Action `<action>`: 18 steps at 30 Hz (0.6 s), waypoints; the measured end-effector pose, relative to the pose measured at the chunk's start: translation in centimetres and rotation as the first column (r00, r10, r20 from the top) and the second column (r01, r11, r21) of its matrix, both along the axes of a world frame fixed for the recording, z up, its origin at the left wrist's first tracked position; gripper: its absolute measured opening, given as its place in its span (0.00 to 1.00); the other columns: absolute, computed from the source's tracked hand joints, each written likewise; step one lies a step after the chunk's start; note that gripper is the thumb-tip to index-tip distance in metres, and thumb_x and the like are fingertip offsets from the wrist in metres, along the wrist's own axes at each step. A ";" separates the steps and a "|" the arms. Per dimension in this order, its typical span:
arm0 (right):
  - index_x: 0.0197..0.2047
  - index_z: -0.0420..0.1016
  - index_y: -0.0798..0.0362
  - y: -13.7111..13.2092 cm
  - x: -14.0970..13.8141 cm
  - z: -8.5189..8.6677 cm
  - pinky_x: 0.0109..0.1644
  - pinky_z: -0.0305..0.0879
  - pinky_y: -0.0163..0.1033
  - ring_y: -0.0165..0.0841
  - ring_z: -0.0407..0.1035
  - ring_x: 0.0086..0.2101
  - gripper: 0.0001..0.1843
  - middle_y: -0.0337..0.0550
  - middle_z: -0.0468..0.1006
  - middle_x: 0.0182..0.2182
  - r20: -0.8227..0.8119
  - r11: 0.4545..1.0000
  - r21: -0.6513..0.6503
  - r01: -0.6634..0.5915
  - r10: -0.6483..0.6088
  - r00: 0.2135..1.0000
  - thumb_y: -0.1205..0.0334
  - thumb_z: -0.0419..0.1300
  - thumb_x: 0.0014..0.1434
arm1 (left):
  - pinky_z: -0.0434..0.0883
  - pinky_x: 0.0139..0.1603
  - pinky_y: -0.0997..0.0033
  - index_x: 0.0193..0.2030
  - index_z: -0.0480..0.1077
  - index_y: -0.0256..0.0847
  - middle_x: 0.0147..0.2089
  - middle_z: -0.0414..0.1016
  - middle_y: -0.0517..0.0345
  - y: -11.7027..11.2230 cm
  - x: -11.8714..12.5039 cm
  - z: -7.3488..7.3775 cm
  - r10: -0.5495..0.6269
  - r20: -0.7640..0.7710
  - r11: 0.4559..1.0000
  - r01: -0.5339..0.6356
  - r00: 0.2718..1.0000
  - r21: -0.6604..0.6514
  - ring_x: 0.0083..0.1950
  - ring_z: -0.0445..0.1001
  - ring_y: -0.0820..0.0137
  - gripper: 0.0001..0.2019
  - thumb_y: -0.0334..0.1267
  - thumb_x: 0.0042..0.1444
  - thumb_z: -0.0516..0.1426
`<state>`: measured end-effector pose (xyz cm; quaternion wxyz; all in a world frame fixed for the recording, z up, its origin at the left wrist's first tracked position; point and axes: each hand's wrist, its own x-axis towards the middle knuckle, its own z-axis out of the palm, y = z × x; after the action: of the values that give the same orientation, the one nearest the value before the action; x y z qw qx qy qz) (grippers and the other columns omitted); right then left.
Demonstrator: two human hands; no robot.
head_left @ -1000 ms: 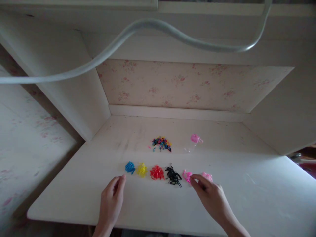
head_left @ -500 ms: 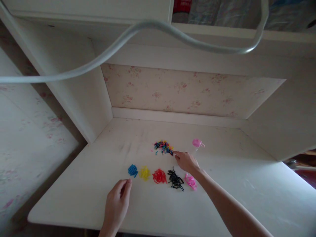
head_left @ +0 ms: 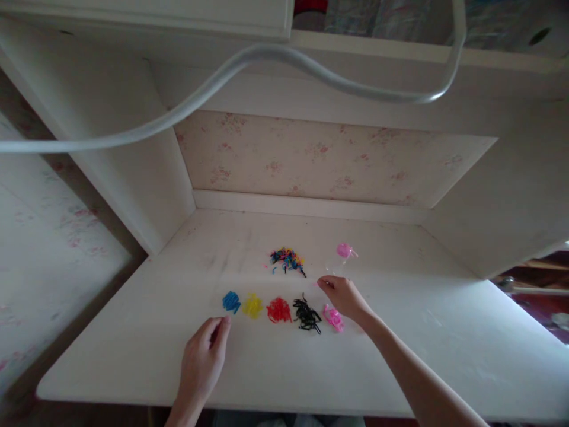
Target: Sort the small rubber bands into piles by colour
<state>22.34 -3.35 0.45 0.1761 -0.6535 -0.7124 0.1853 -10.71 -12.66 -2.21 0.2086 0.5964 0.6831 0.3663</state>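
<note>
Small rubber bands lie in sorted piles across the desk: a blue pile (head_left: pixel 231 302), a yellow pile (head_left: pixel 252 306), a red pile (head_left: pixel 279 310), a black pile (head_left: pixel 306 314) and a pink pile (head_left: pixel 333 318). Behind them is a mixed-colour pile (head_left: pixel 287 260). My right hand (head_left: pixel 344 295) is pinched closed right of the mixed pile, above the black and pink ones, with a tiny pink rubber band (head_left: pixel 317 283) at its fingertips. My left hand (head_left: pixel 205 347) is curled closed just in front of the blue pile, and nothing shows in it.
A clear container with a pink lid (head_left: pixel 344 250) is beyond my right hand. A white cable (head_left: pixel 275 53) loops across the upper view in front of the shelf. Side panels (head_left: pixel 173 178) and a floral back wall (head_left: pixel 288 154) enclose the white desk (head_left: pixel 267 373).
My right hand has drawn back from the mixed pile, towards the right and the pink pile, with a pink band at its fingertips. My left hand stays by the blue pile. The view has shifted slightly.
</note>
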 end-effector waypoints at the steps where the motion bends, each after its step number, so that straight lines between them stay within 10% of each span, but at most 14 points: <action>1: 0.34 0.80 0.50 -0.4 0.3 0.1 0.33 0.59 0.30 0.31 0.72 0.31 0.19 0.38 0.80 0.28 -0.030 1.000 0.011 0.013 -0.012 0.999 0.54 0.48 0.61 | 0.65 0.29 0.78 0.30 0.69 0.41 0.26 0.73 0.61 0.0 0.0 0.0 0.001 -0.006 1.000 -0.001 1.000 -0.002 0.26 0.70 0.73 0.17 0.51 0.59 0.49; 11: 0.39 0.81 0.52 -7.5 4.2 0.6 0.24 0.58 0.29 0.28 0.68 0.20 0.24 0.39 0.78 0.20 -0.144 0.946 0.160 0.283 -0.261 0.954 0.45 0.49 0.60 | 0.67 0.30 0.79 0.33 0.72 0.42 0.30 0.77 0.60 0.0 0.0 -0.1 0.030 -0.079 0.999 -0.032 0.996 -0.018 0.29 0.73 0.72 0.17 0.52 0.57 0.50; 18: 0.42 0.80 0.47 -10.9 3.7 -1.5 0.30 0.61 0.27 0.27 0.74 0.26 0.16 0.41 0.82 0.32 0.062 0.896 0.425 0.131 -0.174 0.983 0.55 0.51 0.64 | 0.66 0.31 0.79 0.32 0.72 0.43 0.31 0.78 0.60 0.2 0.4 0.3 0.060 -0.130 0.994 -0.071 0.990 -0.088 0.30 0.74 0.72 0.16 0.52 0.56 0.51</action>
<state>26.04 -14.25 -1.07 0.2910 -0.6627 -0.6898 -0.0187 -10.34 -12.42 -1.89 0.1799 0.5855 0.7304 0.3024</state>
